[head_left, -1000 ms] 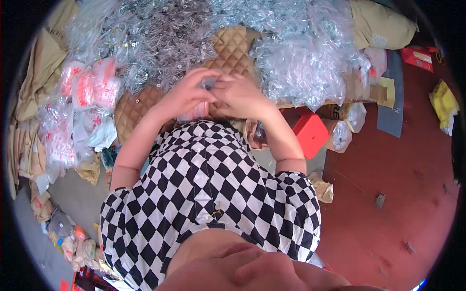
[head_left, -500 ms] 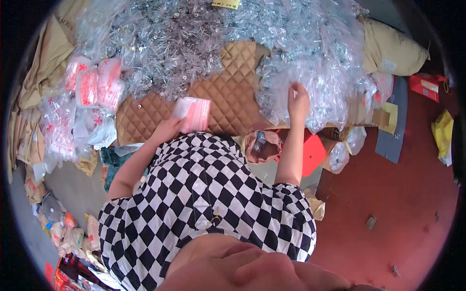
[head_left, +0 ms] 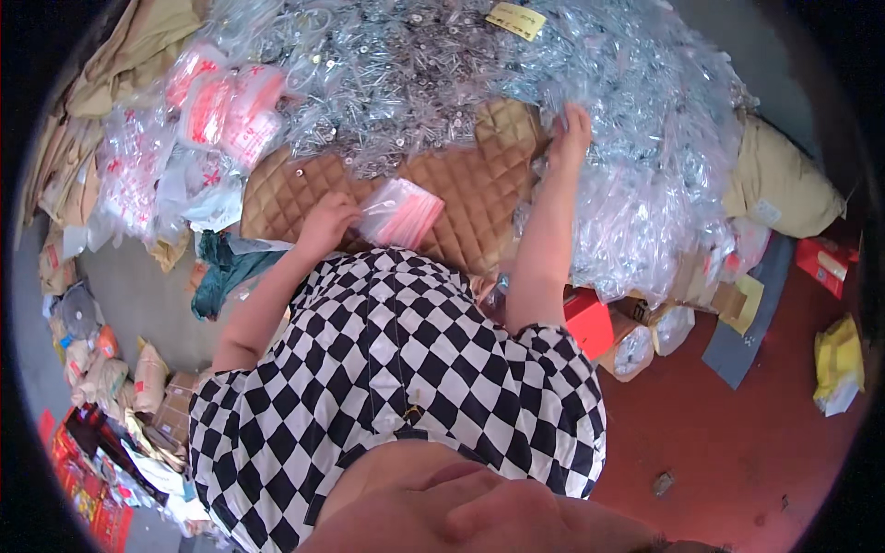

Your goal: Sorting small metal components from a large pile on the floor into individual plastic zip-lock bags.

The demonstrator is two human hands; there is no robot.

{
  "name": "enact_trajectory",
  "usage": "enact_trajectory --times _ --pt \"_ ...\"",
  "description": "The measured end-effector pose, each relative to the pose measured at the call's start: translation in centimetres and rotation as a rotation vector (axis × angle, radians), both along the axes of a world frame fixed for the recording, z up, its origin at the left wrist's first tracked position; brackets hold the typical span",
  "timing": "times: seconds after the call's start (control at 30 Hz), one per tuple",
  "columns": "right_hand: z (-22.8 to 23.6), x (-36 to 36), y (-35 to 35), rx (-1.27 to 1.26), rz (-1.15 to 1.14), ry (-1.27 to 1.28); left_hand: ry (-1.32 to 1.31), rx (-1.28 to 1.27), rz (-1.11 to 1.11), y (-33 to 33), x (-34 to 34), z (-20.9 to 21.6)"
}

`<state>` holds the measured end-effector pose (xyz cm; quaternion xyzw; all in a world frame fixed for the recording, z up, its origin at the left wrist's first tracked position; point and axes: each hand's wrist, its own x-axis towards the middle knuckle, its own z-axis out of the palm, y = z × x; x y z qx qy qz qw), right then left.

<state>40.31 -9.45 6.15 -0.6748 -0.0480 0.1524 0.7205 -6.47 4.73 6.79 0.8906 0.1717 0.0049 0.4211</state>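
A stack of small clear zip bags with red printing (head_left: 406, 214) lies on the brown quilted mat (head_left: 461, 189) in front of my body. My left hand (head_left: 332, 221) is at the left edge of that stack, its fingers closed on a clear bag's edge. Farther off and to the right, my right hand (head_left: 572, 131) reaches the near side of a large heap of clear-bagged screws (head_left: 645, 111). Its fingers are curled together at the heap, and what they hold, if anything, cannot be made out.
Bundles of red-printed bags (head_left: 207, 106) lie left of the mat. A darker mound of loose screws and washers (head_left: 396, 101) borders its far side, with a yellow label (head_left: 516, 20) beyond. A tan sack (head_left: 784, 175) and a red box (head_left: 588, 323) are at right.
My right hand has moved away from me, from the near bags to the mat's far right corner. The left hand has shifted to the bag stack's edge. The whole view has turned slightly.
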Motion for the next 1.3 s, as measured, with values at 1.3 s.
enact_trajectory --times 1.3 --pt "3.6 -17.8 26.4 -0.996 0.974 -0.756 -0.334 0.564 0.532 4.1 -0.5 7.4"
